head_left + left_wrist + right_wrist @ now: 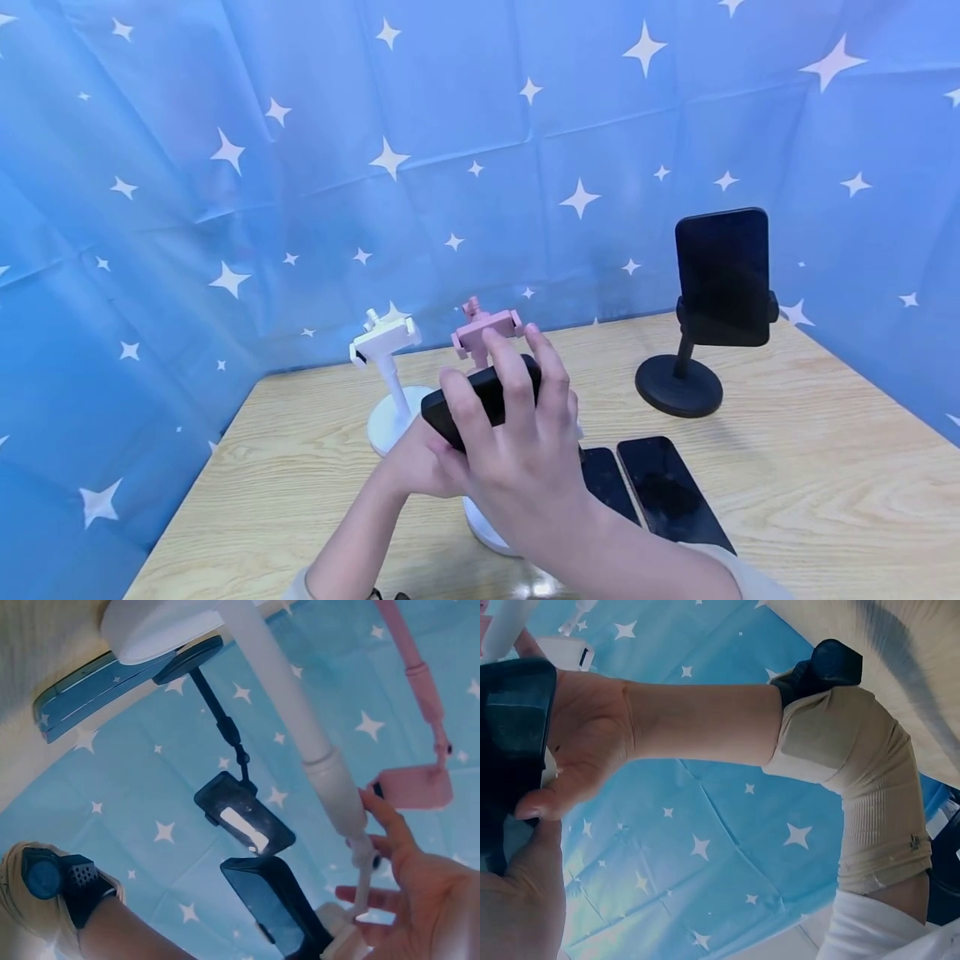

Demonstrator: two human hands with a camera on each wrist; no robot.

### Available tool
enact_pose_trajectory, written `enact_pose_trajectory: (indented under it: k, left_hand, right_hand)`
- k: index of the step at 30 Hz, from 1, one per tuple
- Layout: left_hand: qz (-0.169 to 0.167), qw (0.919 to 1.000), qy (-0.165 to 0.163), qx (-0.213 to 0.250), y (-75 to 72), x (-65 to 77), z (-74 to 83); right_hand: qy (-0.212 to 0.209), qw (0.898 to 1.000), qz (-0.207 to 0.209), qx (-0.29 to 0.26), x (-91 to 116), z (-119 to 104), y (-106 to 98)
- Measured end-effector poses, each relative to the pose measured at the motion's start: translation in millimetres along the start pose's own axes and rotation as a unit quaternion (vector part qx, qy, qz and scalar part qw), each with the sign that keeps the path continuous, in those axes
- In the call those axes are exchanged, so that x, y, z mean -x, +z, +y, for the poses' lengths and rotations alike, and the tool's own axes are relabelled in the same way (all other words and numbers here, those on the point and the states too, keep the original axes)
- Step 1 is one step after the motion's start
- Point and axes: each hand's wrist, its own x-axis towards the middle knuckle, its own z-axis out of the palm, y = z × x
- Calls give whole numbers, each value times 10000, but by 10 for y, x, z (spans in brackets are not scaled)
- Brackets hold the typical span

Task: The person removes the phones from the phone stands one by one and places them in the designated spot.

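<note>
A black phone is held in front of me in the head view, tilted, with the fingers of my right hand curled over it. My left hand is below and behind the phone. In the left wrist view, that hand's fingers grip a white phone stand around its upper joint and clamp. The phone's lower end is against this clamp; how far it is seated is hidden. In the right wrist view, the left thumb reaches the phone's edge beside the right hand.
Another white stand and a pink stand are at the table's back. At right, a black stand bears an upright phone. Two dark phones, one at the left, one at the right, lie flat beside my right forearm.
</note>
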Motion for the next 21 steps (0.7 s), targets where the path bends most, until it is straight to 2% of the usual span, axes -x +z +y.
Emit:
enact_pose_trajectory:
  k: [3,6,17,21]
  left_hand:
    - [-87,9999,-64,88,-9,7,-18]
    - [-153,9997,-150,147,-13,3,-30]
    - [-294,9985,-93,450,-37,-51,-39]
    - [-191,9983,6,554,-46,-75,-33]
  right_hand:
    - [6,9999,34,103,-3,2,17]
    - [17,9999,-109,14,-4,22,13]
    - [281,9979,-512,-279,-15,44,8]
    - [273,9981,-451,-327,-18,56,14]
